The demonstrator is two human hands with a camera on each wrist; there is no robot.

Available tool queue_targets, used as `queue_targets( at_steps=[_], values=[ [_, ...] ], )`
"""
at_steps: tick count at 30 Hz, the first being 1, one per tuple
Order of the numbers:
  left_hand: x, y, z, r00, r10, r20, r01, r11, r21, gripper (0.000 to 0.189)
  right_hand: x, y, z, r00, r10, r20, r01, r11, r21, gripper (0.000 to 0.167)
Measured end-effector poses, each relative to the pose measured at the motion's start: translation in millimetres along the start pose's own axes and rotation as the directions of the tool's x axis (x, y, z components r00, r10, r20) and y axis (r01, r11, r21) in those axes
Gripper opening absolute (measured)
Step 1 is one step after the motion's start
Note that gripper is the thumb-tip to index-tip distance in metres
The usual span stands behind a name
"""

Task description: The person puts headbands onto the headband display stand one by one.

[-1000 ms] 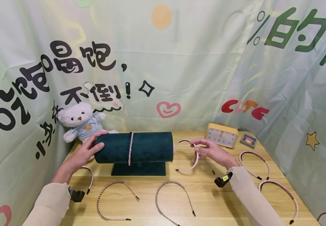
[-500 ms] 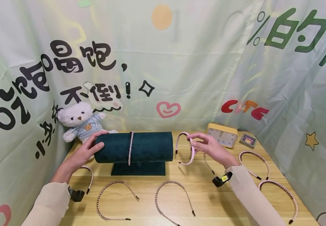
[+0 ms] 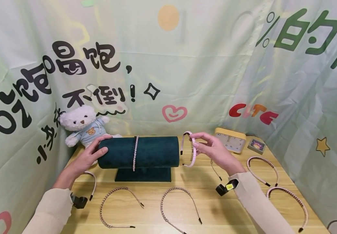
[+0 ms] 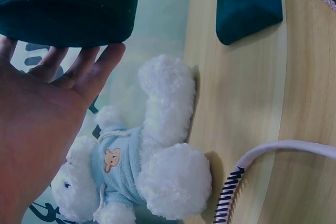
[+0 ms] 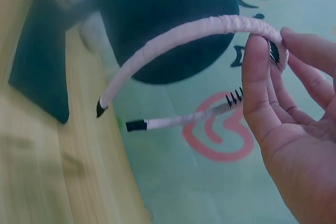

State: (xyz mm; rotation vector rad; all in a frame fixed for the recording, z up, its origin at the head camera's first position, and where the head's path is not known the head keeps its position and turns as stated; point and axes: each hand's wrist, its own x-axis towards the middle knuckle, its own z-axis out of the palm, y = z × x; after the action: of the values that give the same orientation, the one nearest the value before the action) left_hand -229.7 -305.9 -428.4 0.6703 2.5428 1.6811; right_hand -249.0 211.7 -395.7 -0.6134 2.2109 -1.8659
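A dark green velvet roll stand (image 3: 159,151) stands in the middle of the head view. Round its roll sits one thin braided headband (image 3: 135,152), left of centre. My left hand (image 3: 87,159) holds the roll's left end, thumb on the front; in the left wrist view its fingers (image 4: 102,69) lie at the round end. My right hand (image 3: 215,151) pinches a pink toothed headband (image 3: 194,152) at its upper curve, just off the roll's right end. The right wrist view shows this pink headband (image 5: 194,30) with its black tips pointing away from the hand, overlapping the roll's end face.
Several headbands lie on the wooden table, such as one at front left (image 3: 101,204), one at front middle (image 3: 162,204) and one at right (image 3: 298,201). A white teddy bear (image 3: 90,131) sits behind the left hand. A yellow clock (image 3: 231,131) and a small box (image 3: 256,145) stand at back right.
My right hand has moved left and slightly up with the pink headband, which has turned so its open ends face the roll. The left hand and the stand have stayed put.
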Motion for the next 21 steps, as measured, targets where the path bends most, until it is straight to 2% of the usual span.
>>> queue_targets(
  at_steps=[13,21],
  values=[
    [0.2,0.6,0.1,1.0,-0.003,0.002,0.003,1.0,-0.004,0.05,8.0,-14.7,26.3,1.0,-0.01,0.029,0.009,0.999,0.034,0.047],
    [0.3,0.3,-0.4,1.0,-0.009,0.006,0.009,1.0,0.002,0.051,13.1,-14.1,36.8,0.999,-0.036,0.038,0.034,0.998,0.055,0.05]
  ],
)
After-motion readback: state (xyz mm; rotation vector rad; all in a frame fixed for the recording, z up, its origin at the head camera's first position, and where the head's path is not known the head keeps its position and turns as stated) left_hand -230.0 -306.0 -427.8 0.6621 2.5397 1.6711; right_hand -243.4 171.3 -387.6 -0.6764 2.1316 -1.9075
